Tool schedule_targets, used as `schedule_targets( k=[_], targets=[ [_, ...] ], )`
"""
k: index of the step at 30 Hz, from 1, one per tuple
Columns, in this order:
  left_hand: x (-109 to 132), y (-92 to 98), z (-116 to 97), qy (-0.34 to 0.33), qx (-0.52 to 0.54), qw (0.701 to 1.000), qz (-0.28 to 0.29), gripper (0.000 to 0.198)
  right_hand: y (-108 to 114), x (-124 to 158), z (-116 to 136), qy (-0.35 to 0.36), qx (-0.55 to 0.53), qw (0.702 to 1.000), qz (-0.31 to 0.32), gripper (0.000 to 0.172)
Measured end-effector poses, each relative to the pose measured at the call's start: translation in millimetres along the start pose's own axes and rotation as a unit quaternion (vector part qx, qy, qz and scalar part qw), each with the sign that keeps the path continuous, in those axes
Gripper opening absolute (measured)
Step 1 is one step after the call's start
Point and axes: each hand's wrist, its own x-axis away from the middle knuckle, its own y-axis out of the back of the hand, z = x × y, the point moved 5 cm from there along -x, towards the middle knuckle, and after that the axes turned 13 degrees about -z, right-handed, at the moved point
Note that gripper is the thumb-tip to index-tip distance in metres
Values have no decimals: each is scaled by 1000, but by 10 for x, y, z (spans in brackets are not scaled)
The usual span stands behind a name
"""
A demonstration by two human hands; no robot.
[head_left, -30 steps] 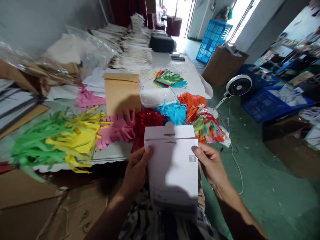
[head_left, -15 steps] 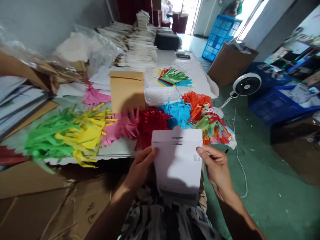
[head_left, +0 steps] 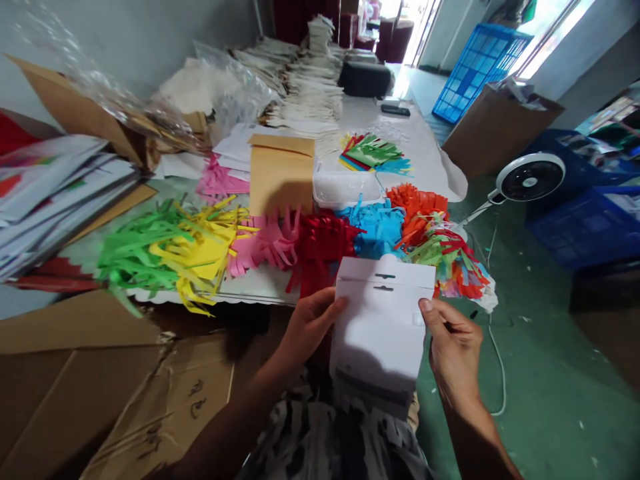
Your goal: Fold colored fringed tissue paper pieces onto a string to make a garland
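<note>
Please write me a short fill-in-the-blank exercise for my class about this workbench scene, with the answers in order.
1. The left hand and the right hand hold a packet coloured ____.
2. The fringed bundle immediately left of the yellow bundle is ____.
3. The fringed bundle between the dark red bundle and the orange bundle is ____.
4. Seen from the camera, the fan is to the packet's ____.

Missing words: white; green; blue; right

head-worn view, facing forward and down, close
</note>
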Motion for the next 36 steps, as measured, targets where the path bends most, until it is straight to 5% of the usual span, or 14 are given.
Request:
schedule_targets(
  k=[4, 9, 20, 24, 30, 36],
  targets=[
    [50, 50, -15, 2, 8, 998, -57, 37, 20, 17, 7, 1, -5, 1000, -9, 20],
    [42, 123, 115, 58, 13, 997, -43, 35, 7, 26, 46, 16, 9, 1000, -1, 17],
    [-105, 136, -314, -67, -92, 992, -50, 25, -118, 27, 136, 4, 16, 976, 215, 15],
    [-184, 159, -223, -61, -105, 992, -39, 23, -170, -42, 43, -72, -4, 946, 316, 47],
    [-205, 83, -73, 32, -35, 997, 60, 36, -232, -247, 7, -17, 5, 948, 318, 31],
    [-220, 111, -157, -41, -110, 991, 57, 31, -232, -330, 1, 41, 32, 957, 284, 20]
  ],
)
